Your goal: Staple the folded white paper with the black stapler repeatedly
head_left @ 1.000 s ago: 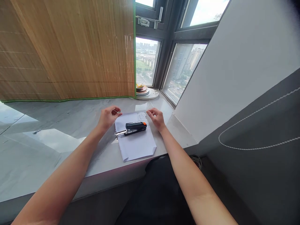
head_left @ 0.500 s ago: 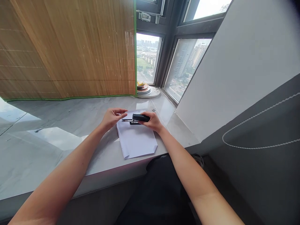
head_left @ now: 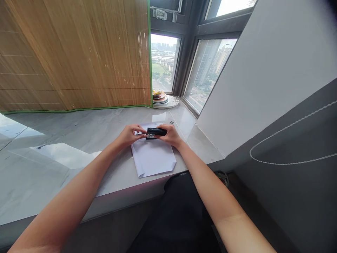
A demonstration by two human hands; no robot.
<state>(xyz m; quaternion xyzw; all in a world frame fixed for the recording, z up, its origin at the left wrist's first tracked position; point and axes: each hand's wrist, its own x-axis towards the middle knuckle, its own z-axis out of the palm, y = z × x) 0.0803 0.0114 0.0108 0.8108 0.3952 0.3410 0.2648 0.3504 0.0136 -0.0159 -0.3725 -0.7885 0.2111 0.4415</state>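
Note:
A black stapler (head_left: pixel 155 131) is held level over the white paper (head_left: pixel 155 160), with my right hand (head_left: pixel 170 134) wrapped round its right end. From its left end a thin metal slide (head_left: pixel 140 134) sticks out. My left hand (head_left: pixel 131 134) is closed in a pinch on that slide, thumb and fingertips close to the stapler's body. The paper lies on the pale stone sill with its lower left edge curled and its lower right corner bent. Small grey pieces that look like staple strips (head_left: pixel 172 122) lie just beyond my right hand.
The glossy stone sill (head_left: pixel 79 137) ends at a front edge just below the paper. A stack of plates (head_left: pixel 160 100) stands in the window corner. A bamboo blind (head_left: pixel 79 52) hangs at the left, a white wall (head_left: pixel 250 70) and beaded cord (head_left: pixel 276 163) are on the right.
My left hand has moved right and closed on the metal slide, which now sticks out less from the stapler. My right hand keeps its hold on the stapler.

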